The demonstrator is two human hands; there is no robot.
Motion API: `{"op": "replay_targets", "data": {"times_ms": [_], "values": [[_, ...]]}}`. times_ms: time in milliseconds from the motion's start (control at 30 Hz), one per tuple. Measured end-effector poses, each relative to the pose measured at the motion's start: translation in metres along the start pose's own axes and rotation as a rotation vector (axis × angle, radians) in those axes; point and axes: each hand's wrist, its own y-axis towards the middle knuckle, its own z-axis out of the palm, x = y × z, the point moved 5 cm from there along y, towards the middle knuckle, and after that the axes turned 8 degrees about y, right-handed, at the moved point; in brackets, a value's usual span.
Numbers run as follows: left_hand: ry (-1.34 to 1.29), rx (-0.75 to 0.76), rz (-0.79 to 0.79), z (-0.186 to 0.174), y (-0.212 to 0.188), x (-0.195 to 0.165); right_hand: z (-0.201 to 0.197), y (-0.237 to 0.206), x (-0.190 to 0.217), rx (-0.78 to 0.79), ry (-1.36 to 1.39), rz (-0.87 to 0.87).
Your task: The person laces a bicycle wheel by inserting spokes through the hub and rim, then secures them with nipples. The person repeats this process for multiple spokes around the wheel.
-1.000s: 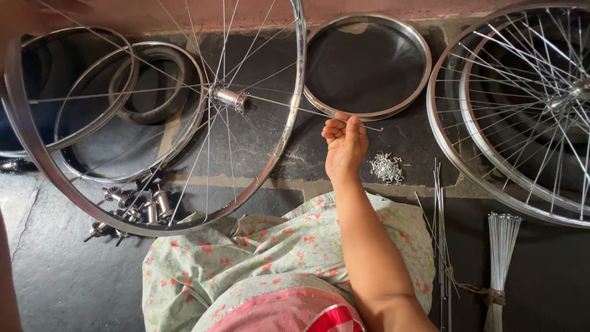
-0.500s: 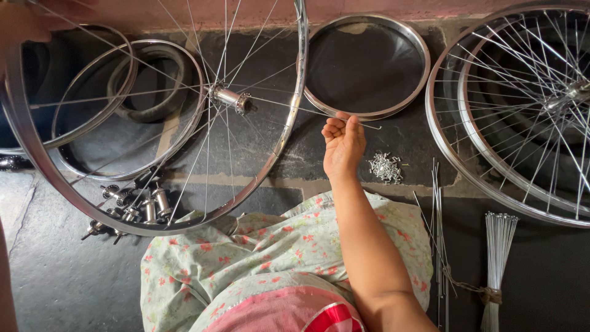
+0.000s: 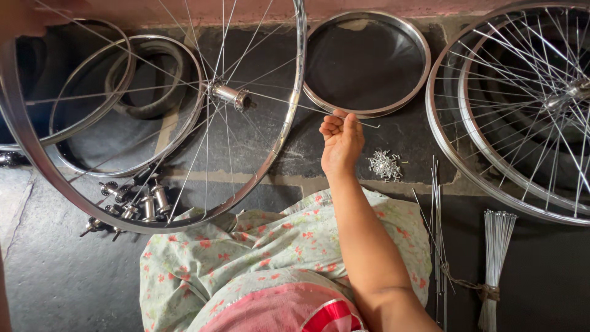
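Note:
A spoked bicycle wheel rim (image 3: 287,126) stands tilted over my lap, its shiny hub (image 3: 228,95) near the middle. My right hand (image 3: 341,144) is just outside the rim's right side, fingers pinched on a thin spoke (image 3: 289,104) that runs from the hub past the rim. My left hand (image 3: 24,17) is a blur in the top-left corner, closed on the rim's upper edge. A small pile of spoke nipples (image 3: 385,165) lies on the floor just right of my right hand.
A bare rim (image 3: 367,113) lies against the wall ahead. Two laced wheels (image 3: 444,144) lean at the right. A tied bundle of spokes (image 3: 495,246) and loose spokes (image 3: 437,215) lie at right. Spare hubs (image 3: 138,203), rims and a tyre (image 3: 147,110) sit at left.

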Motion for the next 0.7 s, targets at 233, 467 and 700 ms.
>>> {"op": "replay_targets", "data": {"times_ms": [233, 467, 700], "values": [[-0.065, -0.042, 0.04, -0.001, -0.013, 0.003, 0.016, -0.008, -0.026, 0.082, 0.068, 0.297], [-0.218, -0.101, 0.153, -0.005, -0.028, -0.001, 0.035, -0.018, -0.033, 0.067, 0.072, 0.348], [-0.407, -0.088, 0.148, -0.004, -0.054, -0.009, 0.075, -0.05, -0.058, -0.008, 0.076, 0.393]]}}
